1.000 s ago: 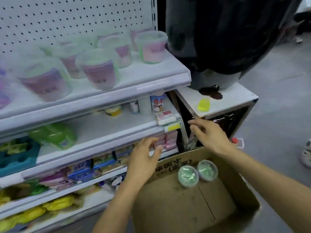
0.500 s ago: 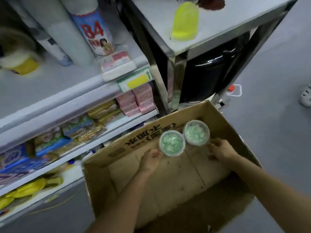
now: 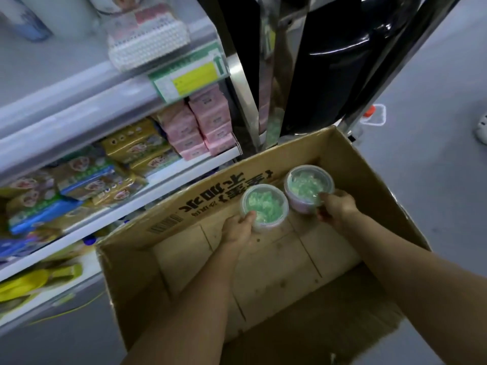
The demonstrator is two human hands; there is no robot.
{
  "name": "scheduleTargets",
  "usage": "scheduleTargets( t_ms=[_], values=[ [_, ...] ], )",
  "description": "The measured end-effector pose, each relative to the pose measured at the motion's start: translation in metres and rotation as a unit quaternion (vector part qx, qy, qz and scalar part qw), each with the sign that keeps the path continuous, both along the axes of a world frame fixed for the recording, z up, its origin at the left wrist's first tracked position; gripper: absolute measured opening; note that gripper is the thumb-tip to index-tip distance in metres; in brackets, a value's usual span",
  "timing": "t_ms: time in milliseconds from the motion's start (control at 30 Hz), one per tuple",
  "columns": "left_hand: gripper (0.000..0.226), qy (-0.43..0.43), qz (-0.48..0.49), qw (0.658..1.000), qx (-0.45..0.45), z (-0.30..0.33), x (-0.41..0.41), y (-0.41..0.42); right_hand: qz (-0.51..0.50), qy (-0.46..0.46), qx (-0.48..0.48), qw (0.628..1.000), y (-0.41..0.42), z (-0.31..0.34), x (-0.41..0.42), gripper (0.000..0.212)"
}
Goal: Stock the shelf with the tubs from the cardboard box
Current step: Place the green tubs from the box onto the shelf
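Two clear round tubs with green contents stand side by side at the far end of an open cardboard box (image 3: 137, 280) on the floor. My left hand (image 3: 238, 229) wraps the near side of the left tub (image 3: 264, 206), thumb on its lid rim. My right hand (image 3: 336, 208) grips the near right side of the right tub (image 3: 308, 184). Both forearms reach down into the box. The rest of the box floor is bare. The shelf unit (image 3: 79, 106) rises to the left of the box.
The shelves hold pink packets (image 3: 203, 125), gold and blue packs (image 3: 105, 169) and yellow items (image 3: 29, 283) lower down. A black container in a metal frame (image 3: 329, 61) stands behind the box. Grey floor lies to the right, with a shoe (image 3: 481, 130) at the edge.
My head has dropped closer to the box. Both hands went from reaching down near the shelf edge into the box and closed on the two tubs.
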State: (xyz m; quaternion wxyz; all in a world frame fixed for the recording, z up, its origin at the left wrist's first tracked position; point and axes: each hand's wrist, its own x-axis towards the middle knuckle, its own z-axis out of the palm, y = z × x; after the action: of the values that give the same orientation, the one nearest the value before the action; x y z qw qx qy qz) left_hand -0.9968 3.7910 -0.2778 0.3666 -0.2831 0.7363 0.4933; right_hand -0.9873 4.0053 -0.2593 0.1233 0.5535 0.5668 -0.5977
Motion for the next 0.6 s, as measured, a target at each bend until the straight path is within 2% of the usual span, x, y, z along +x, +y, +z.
scheduleTargets(
  t_ms=[100, 200, 267, 400, 533, 600],
  values=[
    [0.022, -0.011, 0.065, 0.997, 0.041, 0.028, 0.005, -0.014, 0.047, -0.002, 0.016, 0.999, -0.002, 0.020, 0.008, 0.043],
    [0.012, -0.003, 0.105, 0.992, 0.072, 0.068, 0.017, -0.037, 0.080, 0.009, 0.009, 0.997, -0.013, 0.053, 0.019, 0.032],
    [0.013, 0.012, 0.110, 0.992, 0.066, 0.095, 0.025, -0.052, 0.104, 0.026, -0.001, 0.994, -0.024, 0.084, 0.023, 0.025],
    [0.034, 0.031, 0.133, 0.988, 0.069, 0.152, 0.037, -0.085, 0.150, 0.072, -0.016, 0.986, -0.047, 0.151, 0.024, 0.024],
    [0.025, 0.095, 0.175, 0.978, 0.061, 0.212, 0.045, -0.113, 0.187, 0.136, -0.024, 0.973, -0.069, 0.210, 0.017, 0.025],
    [0.027, 0.130, 0.188, 0.971, 0.070, 0.243, 0.048, -0.126, 0.209, 0.169, -0.033, 0.963, -0.079, 0.236, 0.011, 0.028]
  ],
)
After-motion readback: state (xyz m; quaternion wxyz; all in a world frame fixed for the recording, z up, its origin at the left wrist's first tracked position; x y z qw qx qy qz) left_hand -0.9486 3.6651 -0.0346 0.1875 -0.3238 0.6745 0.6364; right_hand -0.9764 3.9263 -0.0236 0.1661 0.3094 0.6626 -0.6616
